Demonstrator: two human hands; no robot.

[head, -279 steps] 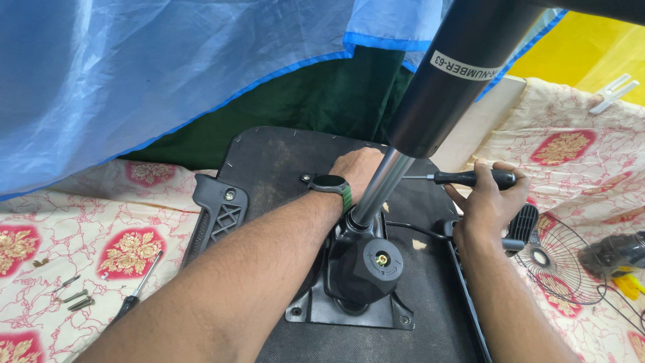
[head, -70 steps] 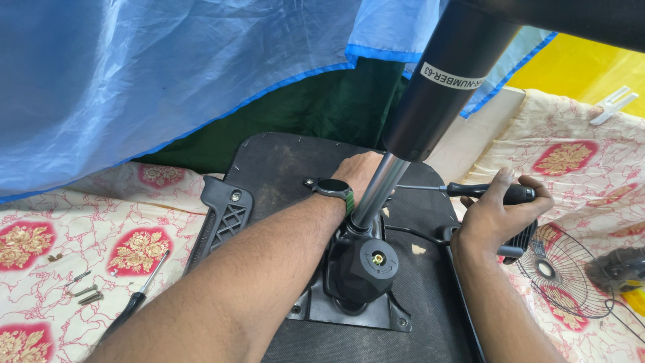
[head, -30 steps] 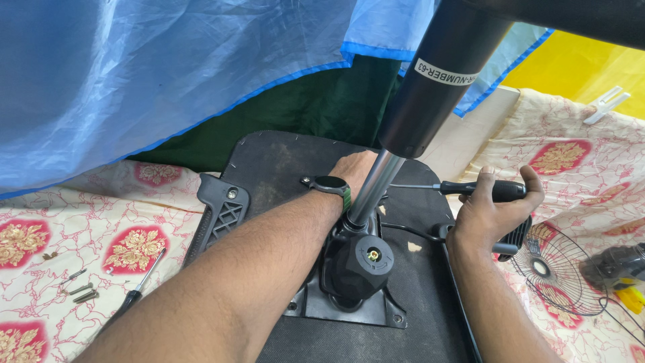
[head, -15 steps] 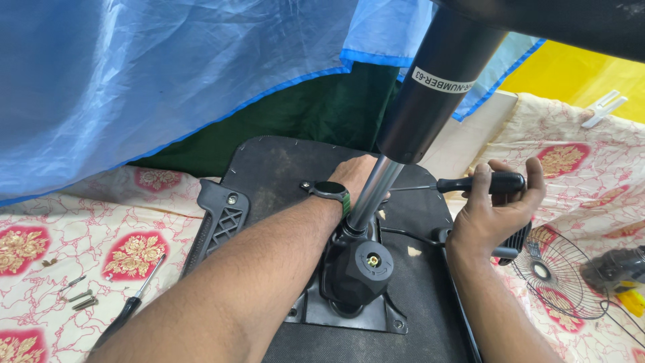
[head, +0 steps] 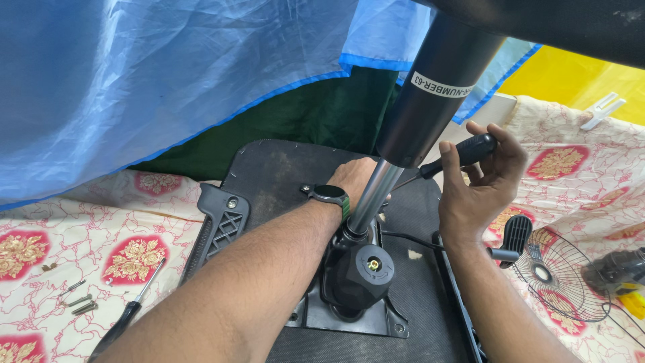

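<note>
My right hand is clamped on the screwdriver handle, shaft pointing left behind the gas cylinder; left hand rests beyond it, grip hidden.

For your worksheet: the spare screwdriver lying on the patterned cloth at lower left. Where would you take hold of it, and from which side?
Probably by the black handle of the spare screwdriver, coming from above. It lies flat on the patterned cloth, thin shaft pointing up-right; the handle is the thicker end. The loose screws lie apart to its left.
</note>
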